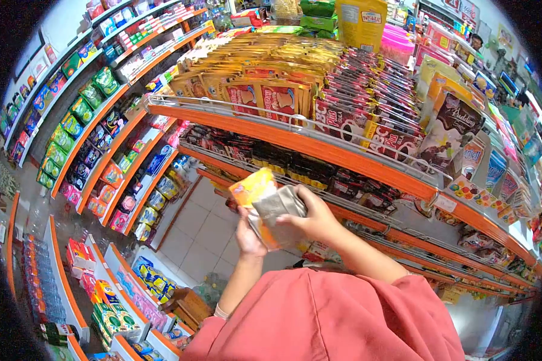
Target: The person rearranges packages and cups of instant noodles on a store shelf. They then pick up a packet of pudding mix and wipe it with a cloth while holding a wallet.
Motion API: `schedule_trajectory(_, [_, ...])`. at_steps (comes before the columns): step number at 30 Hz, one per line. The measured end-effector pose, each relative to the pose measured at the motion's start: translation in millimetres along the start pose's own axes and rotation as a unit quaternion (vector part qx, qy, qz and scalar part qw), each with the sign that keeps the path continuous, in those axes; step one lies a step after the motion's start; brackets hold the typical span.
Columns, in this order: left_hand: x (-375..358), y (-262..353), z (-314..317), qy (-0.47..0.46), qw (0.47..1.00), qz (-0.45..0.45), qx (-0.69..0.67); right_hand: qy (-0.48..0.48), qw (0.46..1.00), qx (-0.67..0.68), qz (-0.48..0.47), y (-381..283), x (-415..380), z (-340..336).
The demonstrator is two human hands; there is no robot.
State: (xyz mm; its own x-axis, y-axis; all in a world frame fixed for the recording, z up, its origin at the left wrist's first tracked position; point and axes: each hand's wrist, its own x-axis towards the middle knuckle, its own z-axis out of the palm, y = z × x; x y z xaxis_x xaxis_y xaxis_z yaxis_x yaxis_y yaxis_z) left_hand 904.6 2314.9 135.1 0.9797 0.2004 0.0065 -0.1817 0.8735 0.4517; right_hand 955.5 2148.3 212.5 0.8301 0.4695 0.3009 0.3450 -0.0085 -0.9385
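Note:
My left hand (pixel 251 237) grips an orange and yellow packet (pixel 252 189) in front of my body. Against the face of that packet lies a folded grey cloth (pixel 277 207), which covers much of it. My right hand (pixel 309 215) is closed on the cloth, thumb on top and fingers partly hidden behind. Both hands are close together, a little below the edge of a shelf (pixel 295 133) with rows of sachets. Brown and gold sachets (pixel 244 99) stand nearest on that shelf, beside dark red coffee sachets (pixel 367 90).
Lower tiers of the rack (pixel 367 210) run close by on the right. Stocked shelves (pixel 87 174) with green and dark packs curve along the left. Tiled floor (pixel 190 219) shows beneath my hands. A brown box (pixel 190 308) stands at lower left.

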Motion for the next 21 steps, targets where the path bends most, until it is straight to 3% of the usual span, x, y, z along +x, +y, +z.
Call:
schedule_trajectory(2, [-5.3, -6.1, 14.3, -0.01, 1.0, -0.002, 0.02, -0.003, 0.992, 0.024, 0.124, 18.1, 6.3, 0.9])
schedule_trajectory(5, [-8.1, -2.2, 21.7, -0.027, 0.998, -0.058, -0.004, 0.027, 0.989, -0.021, 0.142, 36.9, 7.3, -8.5])
schedule_trajectory(8, [-6.0, -9.2, -1.3, 0.004, 0.997, -0.071, -0.006, 0.027, 0.983, -0.063, 0.168, 38.2, 5.7, -16.2])
schedule_trajectory(12, [-3.0, -9.6, -20.8, -0.001, 0.998, -0.06, 0.006, 0.095, 0.966, -0.088, 0.222, 64.4, 5.3, -22.9])
schedule_trajectory(14, [-1.0, -7.5, -23.2, 0.037, 0.998, -0.058, 0.004, 0.132, 0.974, 0.041, 0.181, 64.6, 2.7, -25.8])
schedule_trajectory(16, [-2.9, -4.5, -12.3, 0.039, 0.998, -0.044, 0.02, 0.114, 0.98, 0.044, 0.159, 72.7, -6.2, -22.6])
schedule_trajectory(18, [-2.9, -7.3, -9.0, 0.043, 0.998, -0.029, 0.035, 0.059, 0.964, 0.133, 0.222, 70.6, -16.9, -10.6])
schedule_trajectory(19, [-2.0, -14.4, -9.8, 0.083, 0.99, 0.037, 0.11, -0.018, 0.945, 0.193, 0.265, 39.9, -20.2, -6.9])
schedule_trajectory(20, [-1.8, -18.5, -11.0, 0.122, 0.97, 0.103, 0.183, -0.042, 0.949, 0.205, 0.235, 52.5, -24.6, 2.9])
schedule_trajectory(21, [-5.1, -16.4, -5.9, 0.094, 0.964, 0.101, 0.229, -0.049, 0.964, 0.17, 0.197, 48.6, -26.8, 8.4])
